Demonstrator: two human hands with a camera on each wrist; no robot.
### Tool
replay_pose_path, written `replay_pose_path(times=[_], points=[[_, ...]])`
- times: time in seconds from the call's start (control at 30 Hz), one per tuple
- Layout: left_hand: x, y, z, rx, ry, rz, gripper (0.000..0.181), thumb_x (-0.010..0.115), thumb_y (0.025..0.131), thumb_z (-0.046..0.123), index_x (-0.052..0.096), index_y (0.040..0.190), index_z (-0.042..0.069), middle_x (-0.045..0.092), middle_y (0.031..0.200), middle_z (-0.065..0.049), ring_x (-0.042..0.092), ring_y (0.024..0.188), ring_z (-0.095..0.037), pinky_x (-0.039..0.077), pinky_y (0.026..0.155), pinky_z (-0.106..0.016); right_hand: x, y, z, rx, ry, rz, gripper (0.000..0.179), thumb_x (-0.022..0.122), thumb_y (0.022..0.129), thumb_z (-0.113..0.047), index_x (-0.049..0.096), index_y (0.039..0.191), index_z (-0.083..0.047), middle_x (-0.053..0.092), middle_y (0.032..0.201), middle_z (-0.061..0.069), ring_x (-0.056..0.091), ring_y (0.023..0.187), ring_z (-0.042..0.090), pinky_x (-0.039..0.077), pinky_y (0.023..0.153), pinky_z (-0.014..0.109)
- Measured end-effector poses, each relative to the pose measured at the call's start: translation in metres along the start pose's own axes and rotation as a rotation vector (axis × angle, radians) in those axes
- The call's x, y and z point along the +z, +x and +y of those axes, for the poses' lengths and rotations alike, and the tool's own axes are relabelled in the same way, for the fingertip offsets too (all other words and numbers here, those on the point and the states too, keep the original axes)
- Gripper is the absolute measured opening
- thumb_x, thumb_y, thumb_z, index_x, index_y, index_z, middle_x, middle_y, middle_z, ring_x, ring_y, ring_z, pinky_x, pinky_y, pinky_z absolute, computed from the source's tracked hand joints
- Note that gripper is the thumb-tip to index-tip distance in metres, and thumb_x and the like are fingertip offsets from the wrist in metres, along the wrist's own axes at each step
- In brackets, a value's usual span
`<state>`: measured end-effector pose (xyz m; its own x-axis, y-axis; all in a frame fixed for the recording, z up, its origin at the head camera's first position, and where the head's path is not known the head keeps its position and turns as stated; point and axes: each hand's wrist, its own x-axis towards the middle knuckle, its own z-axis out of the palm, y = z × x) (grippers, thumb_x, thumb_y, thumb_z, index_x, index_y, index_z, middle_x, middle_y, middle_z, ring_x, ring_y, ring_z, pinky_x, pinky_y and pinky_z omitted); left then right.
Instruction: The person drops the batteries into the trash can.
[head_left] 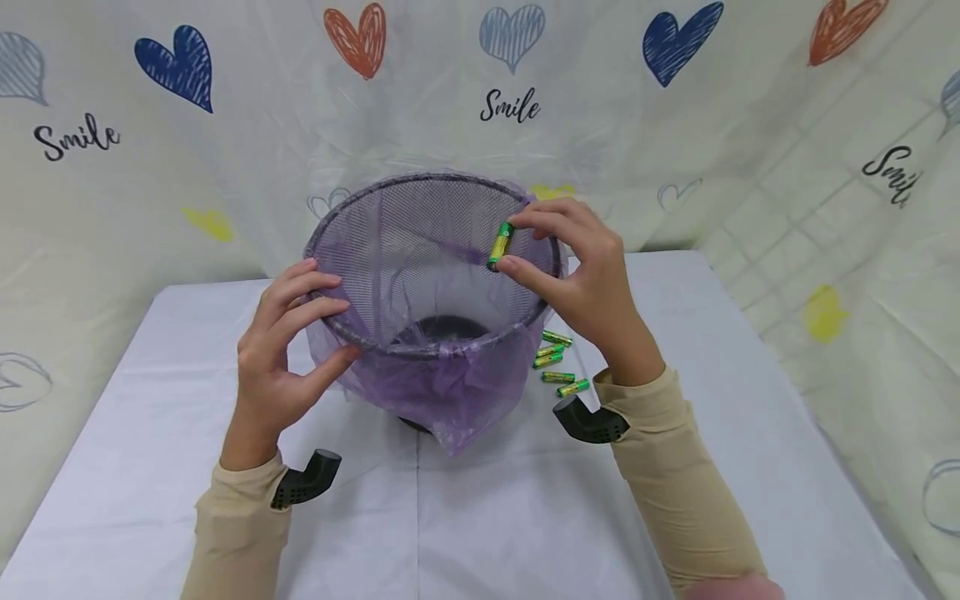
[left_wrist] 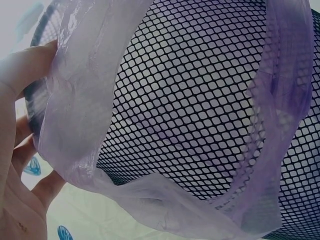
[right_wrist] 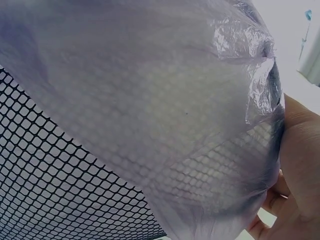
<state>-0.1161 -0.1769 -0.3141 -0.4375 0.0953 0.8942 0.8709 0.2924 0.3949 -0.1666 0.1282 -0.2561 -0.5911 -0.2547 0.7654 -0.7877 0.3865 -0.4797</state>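
Note:
A round dark mesh wastebasket (head_left: 431, 353), lined with a thin purple plastic bag (head_left: 457, 400), stands on the table, its mouth tilted towards me. My left hand (head_left: 277, 358) holds the left rim, fingers over the inner side and thumb at the front. Above the right part of the opening, my right hand (head_left: 588, 258) pinches a green and yellow battery (head_left: 501, 244) between thumb and fingers. In the left wrist view the bag (left_wrist: 82, 100) hangs folded over the mesh (left_wrist: 185, 90). The basket and bag hide the battery from the right wrist view.
Several more green batteries (head_left: 558, 377) lie on the white-covered table (head_left: 487, 517), right of the basket and below my right forearm. Behind the table hangs a pale curtain (head_left: 442, 117) printed with hearts and "Smile".

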Motion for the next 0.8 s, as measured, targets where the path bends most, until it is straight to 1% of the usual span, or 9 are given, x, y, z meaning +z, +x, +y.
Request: replay_pose_path(times=[0.13, 0.2, 0.27, 0.4, 0.5, 0.8], points=[[0.0, 0.001, 0.002, -0.001, -0.006, 0.007, 0.046, 0.075, 0.084, 0.034, 0.065, 0.095, -0.01, 0.061, 0.114, -0.025, 0.048, 0.127, -0.04, 0.046, 0.109, -0.036, -0.001, 0.001, 0.0, -0.043, -0.009, -0.026, 0.027, 0.079, 0.079, -0.014, 0.071, 0.103, -0.003, 0.068, 0.106, 0.012, 0.055, 0.089, 0.016, 0.047, 0.081, 0.024], [0.0, 0.001, 0.003, -0.002, -0.004, 0.006, 0.047, 0.075, 0.084, 0.034, 0.065, 0.095, -0.01, 0.061, 0.114, -0.025, 0.048, 0.127, -0.04, 0.046, 0.11, -0.036, -0.002, 0.001, 0.0, -0.045, -0.009, -0.026, 0.027, 0.078, 0.08, -0.013, 0.071, 0.103, -0.002, 0.068, 0.106, 0.012, 0.055, 0.089, 0.015, 0.047, 0.081, 0.024], [0.0, 0.001, 0.004, -0.002, -0.002, 0.004, 0.047, 0.075, 0.084, 0.034, 0.065, 0.095, -0.01, 0.061, 0.114, -0.025, 0.048, 0.127, -0.04, 0.046, 0.109, -0.035, -0.004, 0.0, 0.0, -0.038, -0.012, -0.018, 0.026, 0.078, 0.08, -0.012, 0.071, 0.103, -0.002, 0.068, 0.106, 0.012, 0.055, 0.089, 0.015, 0.048, 0.082, 0.024], [0.001, 0.001, 0.003, 0.0, -0.003, 0.007, 0.046, 0.075, 0.084, 0.034, 0.065, 0.095, -0.01, 0.061, 0.114, -0.025, 0.048, 0.127, -0.041, 0.047, 0.108, -0.034, -0.009, -0.003, 0.002, -0.018, -0.011, 0.023, 0.027, 0.078, 0.078, -0.009, 0.072, 0.103, -0.002, 0.068, 0.103, 0.012, 0.054, 0.089, 0.014, 0.046, 0.082, 0.023], [0.001, 0.001, 0.003, -0.003, -0.002, 0.007, 0.046, 0.075, 0.084, 0.034, 0.065, 0.095, -0.01, 0.061, 0.114, -0.025, 0.048, 0.127, -0.041, 0.047, 0.108, -0.035, -0.013, -0.005, 0.003, -0.011, -0.001, 0.045, 0.028, 0.078, 0.076, -0.007, 0.072, 0.103, -0.002, 0.067, 0.102, 0.013, 0.055, 0.089, 0.014, 0.045, 0.082, 0.025], [0.002, 0.003, 0.004, 0.003, -0.005, 0.007, 0.046, 0.075, 0.084, 0.034, 0.065, 0.094, -0.01, 0.062, 0.113, -0.025, 0.048, 0.127, -0.04, 0.046, 0.109, -0.035, -0.02, -0.013, 0.005, 0.016, -0.002, 0.055, 0.03, 0.077, 0.078, -0.007, 0.071, 0.107, -0.004, 0.068, 0.105, 0.011, 0.058, 0.091, 0.014, 0.047, 0.082, 0.027]])
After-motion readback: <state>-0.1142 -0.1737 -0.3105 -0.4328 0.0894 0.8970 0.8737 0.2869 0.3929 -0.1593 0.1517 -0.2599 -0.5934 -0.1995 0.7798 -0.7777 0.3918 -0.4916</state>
